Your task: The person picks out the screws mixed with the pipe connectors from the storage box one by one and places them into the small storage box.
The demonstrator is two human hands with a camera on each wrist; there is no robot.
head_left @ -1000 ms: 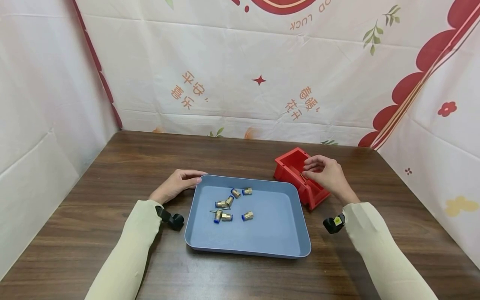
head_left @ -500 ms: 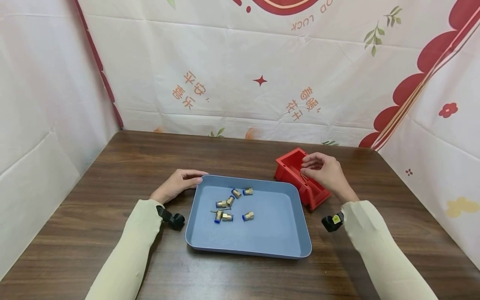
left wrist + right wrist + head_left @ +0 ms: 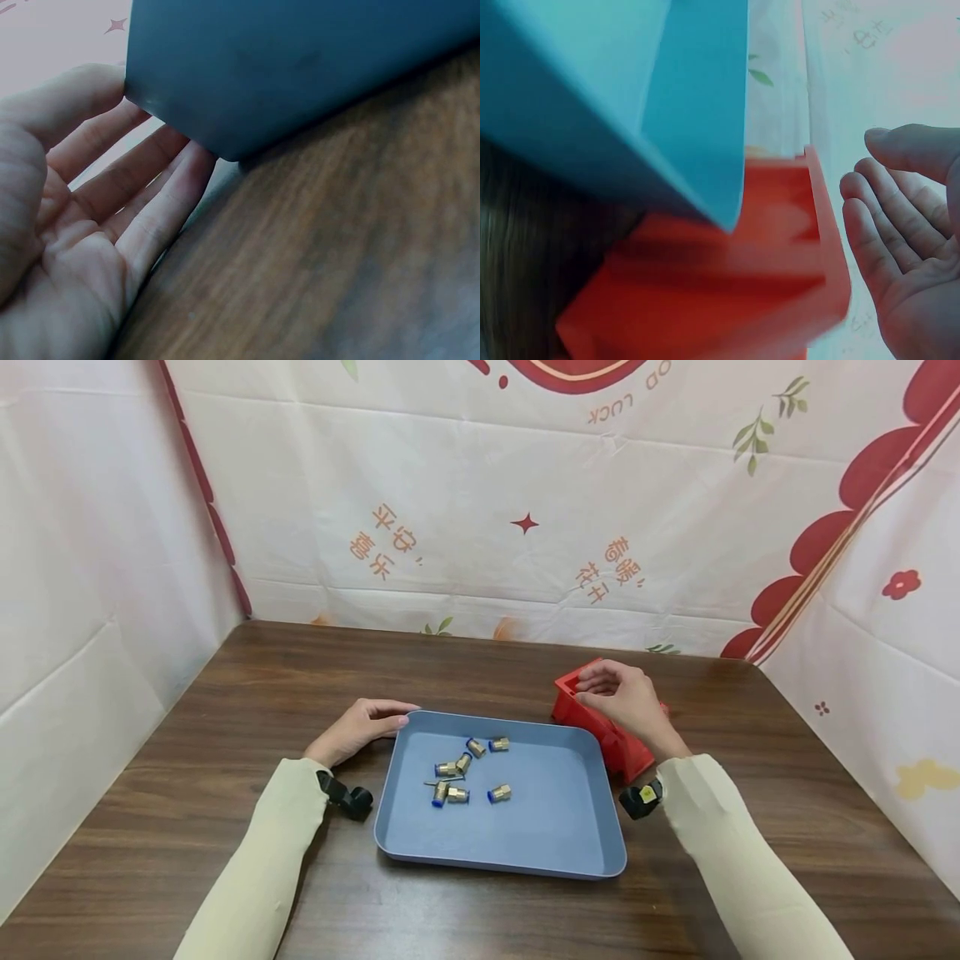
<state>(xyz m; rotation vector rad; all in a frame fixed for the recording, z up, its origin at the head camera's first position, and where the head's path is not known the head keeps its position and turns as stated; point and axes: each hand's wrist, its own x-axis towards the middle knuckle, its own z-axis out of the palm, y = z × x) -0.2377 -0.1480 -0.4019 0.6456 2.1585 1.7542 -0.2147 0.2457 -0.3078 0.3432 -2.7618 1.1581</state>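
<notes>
My left hand (image 3: pixel 358 727) grips the far left corner of a blue-grey tray (image 3: pixel 525 839), thumb and fingers on either side of it. In the left wrist view those fingers (image 3: pixel 161 214) run behind the corner. Several brass push-in pneumatic fittings (image 3: pixel 498 793) with blue collars lie in the tray, with a thin screw (image 3: pixel 450 778) among them. My right hand (image 3: pixel 628 700) hovers over a red parts bin (image 3: pixel 626 756), partly covering its opening. In the right wrist view the thumb and fingers (image 3: pixel 889 225) are apart, loosely bent, and nothing shows between them.
The bin stands against the tray's far right corner on a dark wood table (image 3: pixel 360 660). A printed white cloth (image 3: pixel 465 485) hangs along the back and sides. Each wrist carries a small black camera, such as the right wrist camera (image 3: pixel 639 800).
My right hand has risen and moved left over the bin, its fingers leaving the inside, where a thin metallic piece showed beneath them. The left hand keeps its hold on the tray corner.
</notes>
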